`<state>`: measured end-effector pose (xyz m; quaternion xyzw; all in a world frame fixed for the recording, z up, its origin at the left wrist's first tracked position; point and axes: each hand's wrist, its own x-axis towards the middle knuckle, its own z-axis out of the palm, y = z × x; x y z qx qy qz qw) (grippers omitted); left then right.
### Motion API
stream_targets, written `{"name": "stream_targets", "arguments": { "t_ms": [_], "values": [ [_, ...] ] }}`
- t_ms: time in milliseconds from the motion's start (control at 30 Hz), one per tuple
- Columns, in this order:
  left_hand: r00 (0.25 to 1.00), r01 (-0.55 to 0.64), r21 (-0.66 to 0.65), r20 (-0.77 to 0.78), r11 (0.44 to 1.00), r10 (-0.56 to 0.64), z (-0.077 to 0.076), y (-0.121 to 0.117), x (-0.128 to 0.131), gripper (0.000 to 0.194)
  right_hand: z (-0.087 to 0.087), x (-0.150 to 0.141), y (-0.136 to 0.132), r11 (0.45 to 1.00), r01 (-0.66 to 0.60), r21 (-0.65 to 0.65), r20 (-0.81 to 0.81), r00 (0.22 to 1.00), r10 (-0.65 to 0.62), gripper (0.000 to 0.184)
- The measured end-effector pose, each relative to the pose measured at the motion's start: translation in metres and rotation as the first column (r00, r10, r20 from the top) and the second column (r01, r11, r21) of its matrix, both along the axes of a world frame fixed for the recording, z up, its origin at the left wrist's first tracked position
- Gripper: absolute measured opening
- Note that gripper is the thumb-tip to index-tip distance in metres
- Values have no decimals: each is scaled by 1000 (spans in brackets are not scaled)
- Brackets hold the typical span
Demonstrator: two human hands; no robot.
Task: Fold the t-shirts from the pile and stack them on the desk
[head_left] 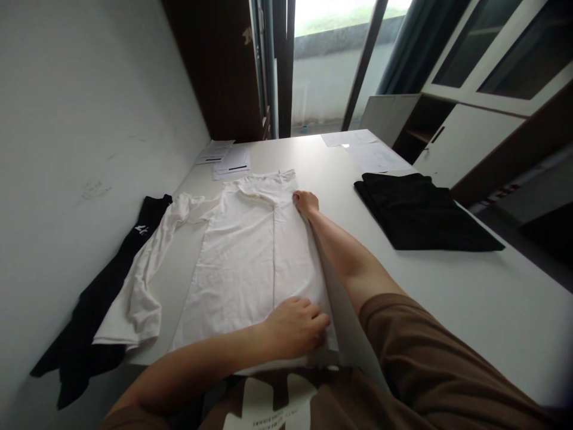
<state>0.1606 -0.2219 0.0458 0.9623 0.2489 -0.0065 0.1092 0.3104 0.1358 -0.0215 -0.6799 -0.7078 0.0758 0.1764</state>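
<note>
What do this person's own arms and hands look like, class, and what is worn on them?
The left hand and right hand are bare, with no gloves or watches visible. Loose brown fabric sleeves end near the elbows.

Over on the right of the pale table [483, 298], I can see a black cloth [425, 215] lying flat in layers. Along the left, by the grey-white wall [89, 89], there's a long black garment [114, 263] with a small white mark. Printed sheets [233, 161] sit at the far left corner, and more papers [373, 156] lie at the far right. Beyond stand a dark brown panel [215, 71], tall glass panes [329, 71], a dark curtain [416, 48] and white cabinets [470, 140], one compartment open.
</note>
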Motion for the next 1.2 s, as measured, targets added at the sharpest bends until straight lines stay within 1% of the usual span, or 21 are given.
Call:
{"name": "stream_targets", "arguments": {
  "t_ms": [67, 100, 200, 233, 333, 400, 467, 567, 667, 733, 767, 833, 900, 933, 1000, 1100, 1133, 1200],
  "values": [
    [1000, -3, -3, -13, 1000, 3, -1, 0, -4, 40, 1, 0, -1, 1000, -1, 3, -5, 1000, 1, 41],
    [1000, 8, -8, -17, 1000, -9, -3, -1, -4, 39, 1, 0, -1, 1000, 3, 0, -7, 1000, -3, 41],
    [999, 36, -1, -5, 999, -36, -12, -5, -3, 18, 4, -1, -3, 1000, 14, -11, -8, 1000, -14, 40],
    [999, 32, -4, 5, 999, -32, -15, -6, -2, 14, 5, -1, -3, 1000, 15, -13, -6, 1000, -15, 40],
    [1000, 10, -58, 24, 998, -9, -19, -10, 1, 13, 6, -1, -5, 1000, 15, -15, 2, 1000, -15, 40],
    [1000, -21, -111, 19, 994, 23, -17, -13, 3, 13, 5, -1, -5, 1000, 20, -16, 4, 1000, -19, 40],
    [996, -81, -182, 14, 980, 85, -16, -17, 7, 14, 5, -1, -4, 1000, 22, -20, 1, 1000, -22, 40],
    [983, -169, -315, 13, 934, 182, -16, -24, 17, 16, 3, -1, -3, 999, 21, -24, -6, 1000, -21, 40],
    [974, -190, -417, 36, 889, 225, -15, -26, 22, 12, 3, -1, -2, 1000, 19, -23, -14, 1000, -19, 39],
    [968, -184, -443, 75, 877, 241, -10, -23, 19, 11, 2, 0, 0, 1000, 19, -25, -18, 1000, -19, 38],
    [964, -184, -432, 96, 883, 248, -7, -20, 16, 13, 2, 0, 0, 999, 21, -26, -20, 1000, -21, 38],
    [961, -191, -359, 121, 914, 249, 1, -13, 10, 18, 0, 0, 2, 999, 25, -27, -26, 999, -26, 38],
    [969, -173, -248, 129, 953, 209, 6, -4, 7, 25, -2, 0, 4, 999, 27, -25, -35, 999, -28, 39],
    [977, -139, -196, 133, 971, 167, 7, -1, 7, 31, -2, 0, 4, 999, 26, -23, -38, 999, -27, 39],
    [988, -32, -112, 146, 993, 49, 6, 5, 9, 46, -4, 0, 5, 1000, 20, -22, -42, 999, -21, 39],
    [978, 147, -39, 157, 988, -139, -6, 6, 15, 64, -4, 0, 4, 1000, 16, -19, -35, 999, -16, 39],
    [970, 194, -30, 156, 981, -187, -11, 4, 16, 66, -4, 0, 4, 1000, 16, -18, -31, 999, -16, 38],
    [957, 252, -30, 157, 967, -245, -21, 0, 16, 67, -3, 0, 3, 1000, 13, -12, -25, 1000, -14, 38]
  ]
}}
